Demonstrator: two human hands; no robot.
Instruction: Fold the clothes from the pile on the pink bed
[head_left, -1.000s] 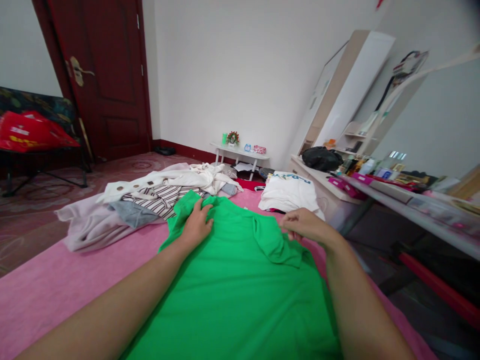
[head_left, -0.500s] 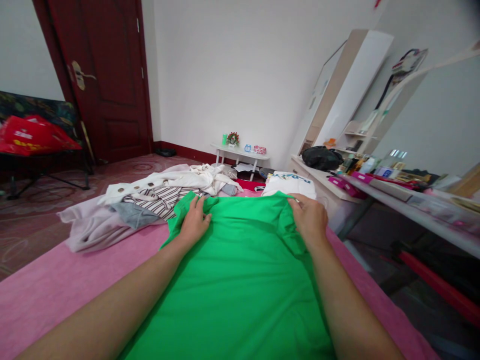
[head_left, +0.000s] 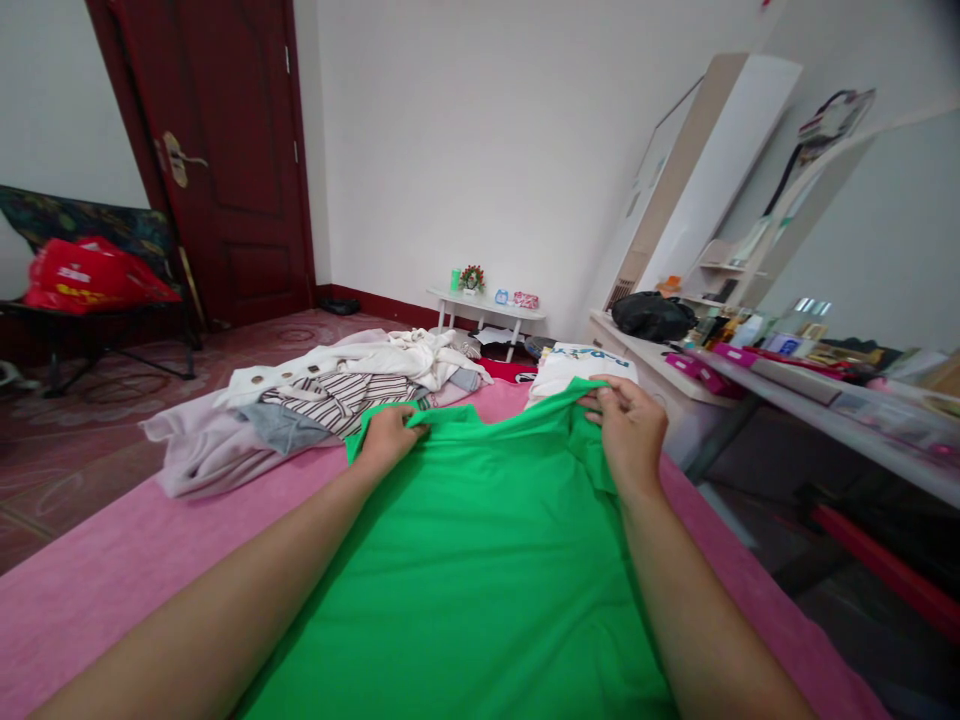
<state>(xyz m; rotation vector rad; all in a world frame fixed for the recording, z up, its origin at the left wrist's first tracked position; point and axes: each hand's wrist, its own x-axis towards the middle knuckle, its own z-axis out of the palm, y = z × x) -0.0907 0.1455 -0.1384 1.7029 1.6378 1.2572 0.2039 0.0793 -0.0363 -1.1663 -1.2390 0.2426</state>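
A green T-shirt lies spread over the pink bed cover, its far edge lifted a little between my hands. My left hand is closed on the shirt's far left corner, by the shoulder. At the far right corner, my right hand pinches the cloth between thumb and fingers and holds it slightly higher. The edge sags between the two hands. Just past the shirt on the right lies a white garment with blue lettering.
A heap of clothes, with a striped garment in it, lies at the bed's far left. A dressing table crowded with bottles and boxes stands on the right. Beyond the bed is a small white table; a chair holds a red bag.
My left fingers have closed on the shirt's corner. My right hand has raised its corner, and the far edge now dips between them. The view has shifted slightly left.
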